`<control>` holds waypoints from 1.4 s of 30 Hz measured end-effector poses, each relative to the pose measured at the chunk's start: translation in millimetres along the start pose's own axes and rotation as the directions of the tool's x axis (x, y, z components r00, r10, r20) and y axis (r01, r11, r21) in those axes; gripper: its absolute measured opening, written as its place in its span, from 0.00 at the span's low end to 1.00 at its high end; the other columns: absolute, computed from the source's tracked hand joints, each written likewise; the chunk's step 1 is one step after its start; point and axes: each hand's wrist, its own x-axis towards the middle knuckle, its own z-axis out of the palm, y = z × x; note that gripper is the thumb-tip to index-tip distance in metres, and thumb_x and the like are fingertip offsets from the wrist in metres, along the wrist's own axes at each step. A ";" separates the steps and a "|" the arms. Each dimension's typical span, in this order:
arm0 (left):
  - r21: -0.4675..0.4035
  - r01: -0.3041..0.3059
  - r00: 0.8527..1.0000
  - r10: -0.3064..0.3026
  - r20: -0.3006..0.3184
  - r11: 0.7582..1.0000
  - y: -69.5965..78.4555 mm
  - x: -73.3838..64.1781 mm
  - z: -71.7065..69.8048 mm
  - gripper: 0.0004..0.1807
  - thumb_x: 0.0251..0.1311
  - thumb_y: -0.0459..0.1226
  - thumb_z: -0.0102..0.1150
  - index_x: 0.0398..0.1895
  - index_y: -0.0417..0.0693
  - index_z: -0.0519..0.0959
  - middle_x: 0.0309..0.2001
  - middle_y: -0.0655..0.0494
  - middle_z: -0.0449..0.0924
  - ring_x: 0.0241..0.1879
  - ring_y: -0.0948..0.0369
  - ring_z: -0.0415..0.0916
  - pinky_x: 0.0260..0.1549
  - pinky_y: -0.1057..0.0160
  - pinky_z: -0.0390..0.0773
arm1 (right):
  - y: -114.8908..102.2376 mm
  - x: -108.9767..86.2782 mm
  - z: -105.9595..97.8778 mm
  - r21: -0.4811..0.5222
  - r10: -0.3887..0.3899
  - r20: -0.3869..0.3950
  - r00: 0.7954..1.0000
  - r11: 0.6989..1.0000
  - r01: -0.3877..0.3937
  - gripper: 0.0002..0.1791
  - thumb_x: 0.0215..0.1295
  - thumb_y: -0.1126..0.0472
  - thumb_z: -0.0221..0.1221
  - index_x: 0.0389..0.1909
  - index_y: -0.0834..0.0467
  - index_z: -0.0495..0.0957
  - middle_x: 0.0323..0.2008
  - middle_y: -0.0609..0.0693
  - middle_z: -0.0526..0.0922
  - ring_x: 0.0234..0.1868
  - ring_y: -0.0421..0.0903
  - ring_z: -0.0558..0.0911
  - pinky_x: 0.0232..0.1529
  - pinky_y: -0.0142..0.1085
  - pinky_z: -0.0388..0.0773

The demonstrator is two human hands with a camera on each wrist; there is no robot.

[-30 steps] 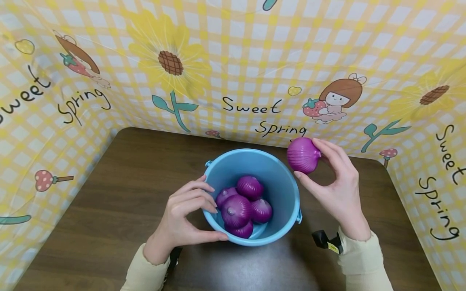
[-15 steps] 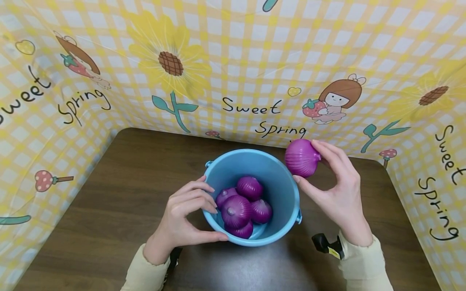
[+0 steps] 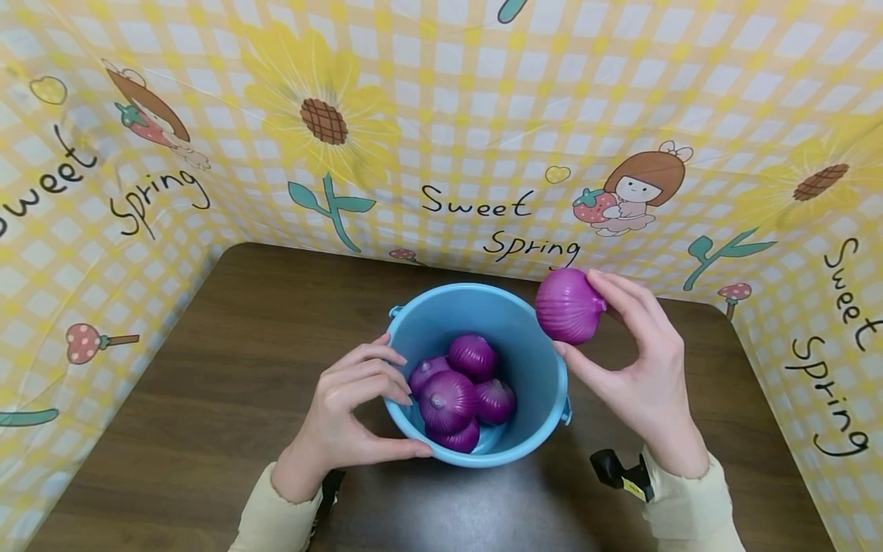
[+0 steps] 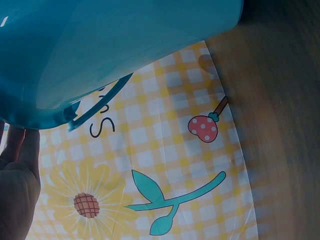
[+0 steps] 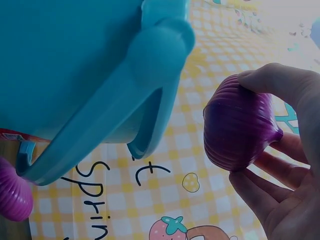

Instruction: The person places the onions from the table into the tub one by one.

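Note:
A light blue bucket point(image 3: 541, 433) stands on the table, with several purple onions point(image 3: 448, 401) lying at its bottom. My left hand point(image 3: 355, 410) grips the bucket's left rim, fingers over the edge and thumb along the near side. Between the thumb and fingers of my right hand point(image 3: 638, 360) is another purple onion point(image 3: 569, 307), held up beside the bucket's right far rim. The right wrist view shows this onion point(image 5: 240, 125) pinched from both sides, its pointed tip towards the palm. The bucket's handle point(image 5: 90, 125) hangs down along its outside.
A brown wooden table point(image 3: 207, 383) carries the bucket. Yellow checked cloth point(image 3: 441, 115) with printed flowers rises along the back and sides. In the right wrist view, one more purple onion point(image 5: 15, 192) shows beyond the bucket's lower edge.
My right hand has brought its onion slightly left and nearer, so that it now overlaps the bucket's rim in the head view. My left hand and the bucket have stayed put.

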 end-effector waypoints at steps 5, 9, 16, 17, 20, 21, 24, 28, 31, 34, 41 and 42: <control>-0.002 0.000 1.000 0.000 0.000 1.000 -0.3 0.1 0.2 0.25 0.41 0.56 0.83 0.26 0.48 0.81 0.30 0.55 0.83 0.43 0.50 0.79 0.64 0.41 0.71 | 0.4 -1.4 1.8 0.030 -0.031 0.001 1.000 0.999 0.031 0.41 0.40 0.72 0.76 0.61 0.68 0.77 0.59 0.63 0.78 0.58 0.52 0.78 0.59 0.29 0.76; -0.003 0.003 1.000 -0.003 0.001 1.000 -0.3 0.1 0.2 0.25 0.42 0.57 0.83 0.26 0.48 0.82 0.30 0.56 0.83 0.43 0.50 0.79 0.64 0.41 0.71 | -0.5 -3.1 3.0 0.043 -0.047 0.005 0.999 0.998 0.047 0.37 0.45 0.67 0.76 0.61 0.68 0.78 0.58 0.64 0.78 0.58 0.52 0.78 0.59 0.29 0.76; -0.002 -0.001 1.000 0.001 0.003 1.000 -0.4 1.0 0.2 0.25 0.41 0.56 0.83 0.26 0.48 0.81 0.29 0.55 0.83 0.42 0.50 0.79 0.64 0.40 0.71 | -3.9 -4.9 3.0 0.032 -0.053 0.008 0.999 0.998 0.053 0.35 0.51 0.59 0.75 0.60 0.68 0.78 0.58 0.63 0.79 0.60 0.54 0.77 0.60 0.30 0.74; 0.000 -0.002 1.000 0.002 0.003 1.000 -0.5 1.1 0.2 0.25 0.41 0.56 0.83 0.26 0.48 0.81 0.29 0.55 0.83 0.42 0.50 0.79 0.64 0.40 0.71 | -4.3 -5.2 3.0 0.031 -0.054 0.009 0.998 0.998 0.054 0.35 0.52 0.58 0.75 0.60 0.68 0.78 0.58 0.63 0.79 0.60 0.55 0.77 0.61 0.29 0.74; 0.002 -0.005 1.000 0.005 0.005 1.000 -0.6 1.5 -0.1 0.26 0.41 0.56 0.83 0.26 0.48 0.82 0.29 0.54 0.83 0.42 0.50 0.79 0.64 0.40 0.71 | -4.9 -6.2 2.9 0.032 -0.054 0.019 0.998 0.998 0.053 0.35 0.53 0.55 0.75 0.60 0.67 0.78 0.58 0.62 0.79 0.61 0.56 0.77 0.61 0.29 0.74; 0.002 -0.006 1.000 0.006 0.004 1.000 -0.6 1.4 -0.1 0.26 0.41 0.56 0.83 0.26 0.48 0.81 0.29 0.54 0.83 0.42 0.50 0.79 0.64 0.40 0.71 | -4.9 -6.6 3.0 0.033 -0.054 0.023 0.998 0.998 0.053 0.35 0.53 0.55 0.75 0.61 0.67 0.78 0.58 0.62 0.79 0.61 0.56 0.77 0.61 0.30 0.74; 0.003 -0.005 1.000 0.005 0.005 1.000 -0.6 1.5 -0.2 0.26 0.41 0.56 0.83 0.26 0.47 0.82 0.29 0.54 0.83 0.43 0.50 0.79 0.64 0.41 0.71 | -3.1 -8.3 3.4 0.036 -0.053 0.037 0.998 0.998 0.052 0.36 0.51 0.57 0.76 0.61 0.66 0.78 0.59 0.62 0.78 0.61 0.56 0.76 0.61 0.30 0.74; 0.005 -0.008 1.000 0.008 0.004 1.000 -0.7 1.7 -0.1 0.26 0.41 0.56 0.83 0.26 0.47 0.81 0.29 0.54 0.83 0.42 0.50 0.79 0.64 0.41 0.71 | -3.2 -9.1 4.5 0.043 -0.068 0.039 0.997 0.997 0.066 0.36 0.57 0.49 0.74 0.61 0.67 0.78 0.59 0.62 0.79 0.60 0.56 0.77 0.61 0.30 0.74; 0.008 -0.013 1.000 0.013 0.003 1.000 -1.2 2.0 0.1 0.26 0.41 0.57 0.83 0.26 0.48 0.81 0.29 0.54 0.83 0.42 0.50 0.79 0.64 0.41 0.71 | -5.1 -9.4 5.1 0.057 -0.077 0.043 0.996 0.996 0.075 0.36 0.59 0.47 0.73 0.60 0.67 0.78 0.58 0.63 0.79 0.60 0.56 0.77 0.61 0.30 0.74; 0.009 -0.008 1.000 0.008 0.005 1.000 -1.4 1.7 0.0 0.26 0.41 0.57 0.83 0.26 0.48 0.81 0.30 0.55 0.83 0.43 0.50 0.79 0.64 0.41 0.71 | -5.6 -11.0 5.8 0.069 -0.074 0.058 0.996 0.995 0.070 0.35 0.55 0.53 0.76 0.60 0.67 0.78 0.57 0.63 0.79 0.59 0.55 0.78 0.61 0.30 0.74; 0.010 -0.002 1.000 0.002 0.008 1.000 -0.9 0.5 0.0 0.26 0.41 0.57 0.83 0.26 0.47 0.81 0.30 0.56 0.83 0.43 0.50 0.79 0.64 0.40 0.71 | -5.3 -16.5 10.0 0.085 -0.076 0.077 0.994 0.994 0.069 0.35 0.61 0.47 0.72 0.60 0.68 0.78 0.56 0.63 0.79 0.56 0.52 0.79 0.60 0.29 0.75; 0.009 -0.001 1.000 0.001 0.009 1.000 -0.9 0.4 0.0 0.26 0.41 0.57 0.83 0.26 0.47 0.81 0.30 0.56 0.83 0.43 0.50 0.79 0.64 0.40 0.71 | -5.0 -17.3 10.7 0.087 -0.079 0.077 0.994 0.994 0.072 0.35 0.61 0.46 0.72 0.60 0.67 0.78 0.56 0.63 0.79 0.56 0.52 0.79 0.59 0.28 0.75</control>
